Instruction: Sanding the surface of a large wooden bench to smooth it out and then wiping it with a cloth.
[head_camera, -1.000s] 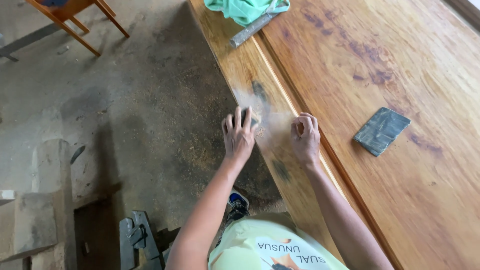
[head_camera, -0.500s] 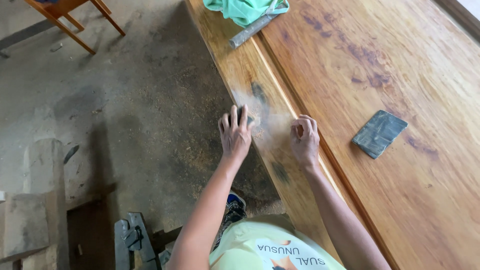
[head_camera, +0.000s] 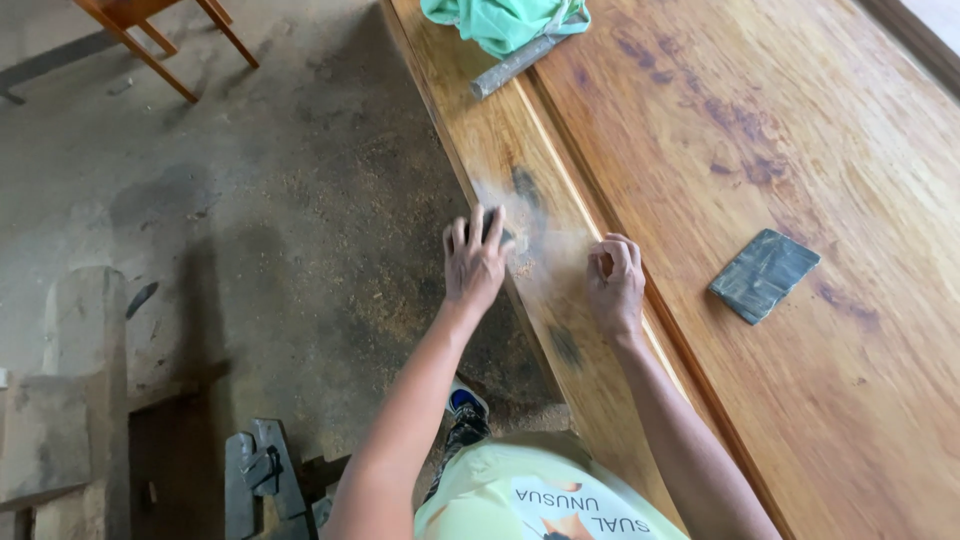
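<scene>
Head view: left hand (head_camera: 473, 262) presses a dark sanding pad (head_camera: 497, 235), mostly hidden under spread fingers, flat on the plank (head_camera: 500, 140) near its left edge. Right hand (head_camera: 616, 280) rests curled in a loose fist, holding nothing visible. Pad looks light, thin and flexible; best pinned from above.

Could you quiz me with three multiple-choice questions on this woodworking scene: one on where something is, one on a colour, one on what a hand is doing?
1. Where does the grey sanding pad lie?
A. on the floor
B. on the wide board, to the right of both hands
C. under the cloth

2. What colour is the cloth at the far end of the board?
A. green
B. red
C. black

3. How is the right hand?
A. flat and spread
B. curled, resting on the narrow board
C. raised in the air

Answers: 1 B, it rests on bare wood there. 2 A, it is pale green. 3 B, its fingers are folded in.
</scene>
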